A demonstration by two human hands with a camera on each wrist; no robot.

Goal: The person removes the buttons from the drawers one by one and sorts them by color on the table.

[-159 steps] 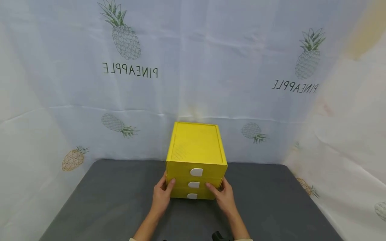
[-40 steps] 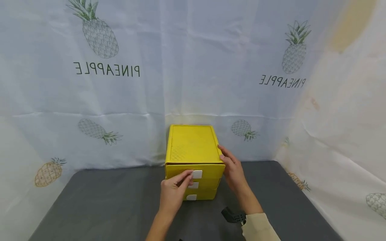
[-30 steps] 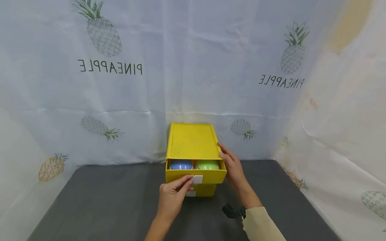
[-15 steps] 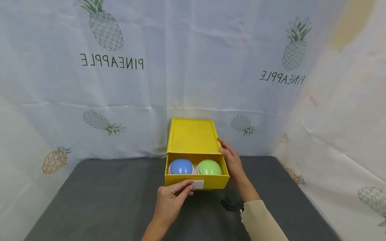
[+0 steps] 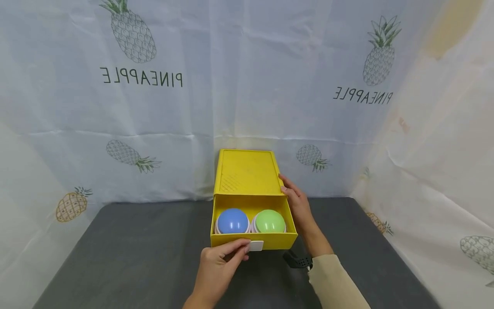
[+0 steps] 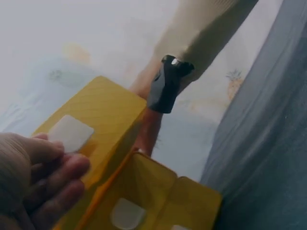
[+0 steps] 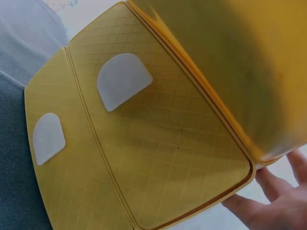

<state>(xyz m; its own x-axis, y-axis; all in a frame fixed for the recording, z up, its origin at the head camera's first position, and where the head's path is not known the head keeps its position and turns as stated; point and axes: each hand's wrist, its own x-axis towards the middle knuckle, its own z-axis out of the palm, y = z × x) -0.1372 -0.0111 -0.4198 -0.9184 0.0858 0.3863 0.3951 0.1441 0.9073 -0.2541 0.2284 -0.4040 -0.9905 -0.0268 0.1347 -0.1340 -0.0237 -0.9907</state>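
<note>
A yellow drawer cabinet (image 5: 248,171) stands near the back of the table, its top drawer (image 5: 279,241) pulled well out. Inside that drawer sit two round, glossy domes with pale rims, a blue one (image 5: 233,220) on the left and a green one (image 5: 271,221) on the right. My left hand (image 5: 218,267) pinches the drawer's white tab handle (image 5: 257,246) between thumb and fingers. Against the cabinet's right side rests my right hand (image 5: 301,210), fingers extended. Two lower drawers (image 7: 158,158) are closed in the right wrist view, each with a white tab.
The dark grey table (image 5: 146,253) spreads to both sides of the cabinet. Behind it hangs a pale cloth (image 5: 247,86) printed with pineapples. A black wrist device (image 6: 165,88) sits on the right forearm.
Both hands held the cabinet's sides at first. My left hand then took the top tab and drew the drawer out towards me, uncovering both domes. My right hand moved higher on the right side.
</note>
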